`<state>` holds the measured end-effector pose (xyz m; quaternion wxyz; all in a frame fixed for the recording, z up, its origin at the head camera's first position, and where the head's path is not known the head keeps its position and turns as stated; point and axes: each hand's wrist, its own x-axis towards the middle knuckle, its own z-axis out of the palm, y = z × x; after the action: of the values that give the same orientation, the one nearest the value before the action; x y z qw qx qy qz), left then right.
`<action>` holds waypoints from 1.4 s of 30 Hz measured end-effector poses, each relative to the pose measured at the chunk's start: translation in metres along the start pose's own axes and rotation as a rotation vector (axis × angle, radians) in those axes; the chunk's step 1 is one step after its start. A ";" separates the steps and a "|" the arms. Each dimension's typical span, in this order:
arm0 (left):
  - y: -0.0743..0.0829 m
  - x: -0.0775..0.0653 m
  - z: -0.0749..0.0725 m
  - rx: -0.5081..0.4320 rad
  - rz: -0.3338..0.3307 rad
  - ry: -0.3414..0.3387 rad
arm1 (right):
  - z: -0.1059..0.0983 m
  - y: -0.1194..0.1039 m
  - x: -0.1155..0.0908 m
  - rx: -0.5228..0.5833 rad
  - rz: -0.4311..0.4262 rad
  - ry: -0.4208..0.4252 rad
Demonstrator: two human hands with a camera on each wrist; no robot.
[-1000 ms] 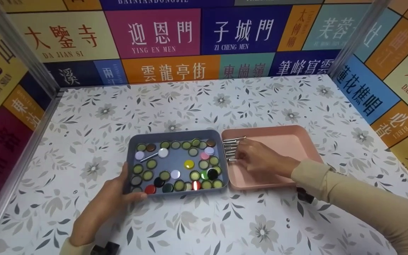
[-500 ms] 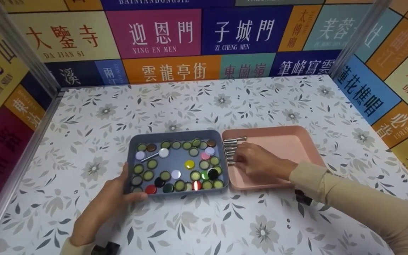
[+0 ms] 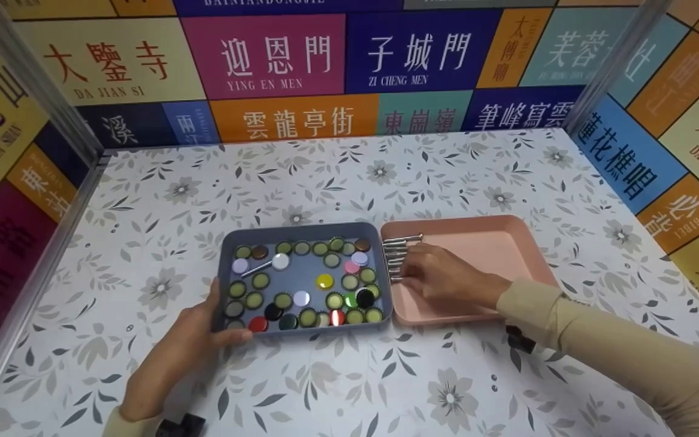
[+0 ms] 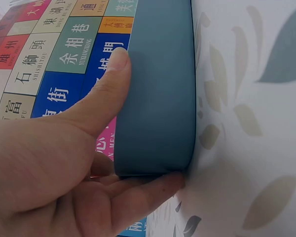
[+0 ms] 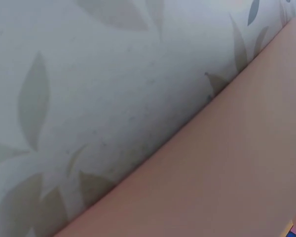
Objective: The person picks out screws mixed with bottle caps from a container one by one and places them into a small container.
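Observation:
A blue-grey tray (image 3: 301,227) full of bottle caps stands left of a pink tray (image 3: 465,224). My left hand (image 3: 189,334) holds the blue-grey tray's near left corner. In the left wrist view its thumb lies along one wall (image 4: 158,98) and its fingers curl round the end. Inside the pink tray, several silver screws (image 3: 403,238) lie in a row along the left wall. My right hand (image 3: 440,273) reaches in over them, fingertips pinching the nearest screw (image 3: 395,279); its other end is hidden behind the fingers. The right wrist view shows only the pink tray's outer wall (image 5: 202,163).
Among the caps in the blue-grey tray lies one silver screw (image 3: 256,269), close to a white cap (image 3: 280,261). A yellow cap (image 3: 324,281) is near the middle. Both trays stand on a flower-patterned tabletop (image 3: 325,182), with printed colourful panels (image 3: 264,54) behind and at the sides.
My right hand has shifted slightly left, and the nearest screw has come into line beside the others. Over the last half second both hands look still.

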<state>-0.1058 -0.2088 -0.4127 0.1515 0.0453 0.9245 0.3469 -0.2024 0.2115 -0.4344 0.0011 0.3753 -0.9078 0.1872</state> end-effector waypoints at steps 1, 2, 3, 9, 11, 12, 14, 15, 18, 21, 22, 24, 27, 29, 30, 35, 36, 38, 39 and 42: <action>0.000 0.000 0.000 -0.003 0.001 0.000 | 0.000 0.000 0.000 0.002 -0.001 0.000; 0.000 0.000 0.000 -0.007 -0.001 0.000 | 0.000 0.000 0.000 0.002 -0.003 0.001; -0.001 0.000 0.000 -0.011 0.001 0.001 | -0.001 0.000 0.000 0.002 -0.008 0.003; -0.001 0.001 -0.002 -0.027 -0.002 0.000 | -0.004 -0.001 0.004 0.001 -0.061 0.056; 0.000 0.002 -0.003 -0.028 -0.019 -0.009 | -0.006 -0.001 0.007 -0.006 -0.088 0.083; 0.000 0.002 -0.003 -0.025 -0.023 -0.012 | -0.006 -0.001 0.008 -0.008 -0.105 0.095; 0.001 0.003 -0.003 -0.026 -0.036 -0.021 | -0.007 -0.002 0.011 -0.009 -0.135 0.115; 0.001 0.003 -0.003 -0.029 -0.038 -0.026 | -0.008 -0.002 0.012 -0.011 -0.151 0.123; 0.002 0.003 -0.004 -0.036 -0.033 -0.033 | -0.010 -0.004 0.016 -0.006 -0.190 0.139; 0.002 0.002 -0.004 -0.027 -0.011 -0.025 | -0.012 -0.008 0.022 -0.008 -0.222 0.148; 0.002 0.002 -0.004 -0.024 -0.008 -0.022 | -0.013 -0.010 0.025 -0.009 -0.233 0.152; 0.002 0.001 -0.004 -0.022 0.003 -0.016 | -0.015 -0.014 0.030 -0.014 -0.257 0.159; 0.001 0.001 -0.004 -0.032 0.012 -0.011 | -0.015 -0.019 0.038 -0.021 -0.294 0.164; 0.001 0.001 -0.004 -0.040 0.014 -0.008 | -0.014 -0.022 0.043 -0.021 -0.313 0.162; 0.001 0.001 -0.004 -0.043 0.015 -0.006 | -0.014 -0.024 0.045 -0.019 -0.320 0.161; 0.000 0.000 -0.003 -0.058 0.016 0.001 | -0.009 -0.034 0.056 -0.003 -0.346 0.159; -0.001 0.000 -0.003 -0.061 0.018 0.002 | -0.008 -0.036 0.057 -0.002 -0.347 0.153; -0.001 0.000 -0.002 -0.076 0.013 0.002 | -0.008 -0.040 0.061 0.001 -0.352 0.131; -0.001 0.000 -0.002 -0.080 0.015 0.002 | -0.008 -0.041 0.063 0.001 -0.348 0.113; -0.002 0.000 -0.001 -0.091 0.012 0.001 | -0.009 -0.046 0.067 -0.003 -0.333 0.055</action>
<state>-0.1059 -0.2113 -0.4132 0.1506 0.0437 0.9076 0.3895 -0.2204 0.1387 -0.4007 0.0573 0.5153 -0.8329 0.1935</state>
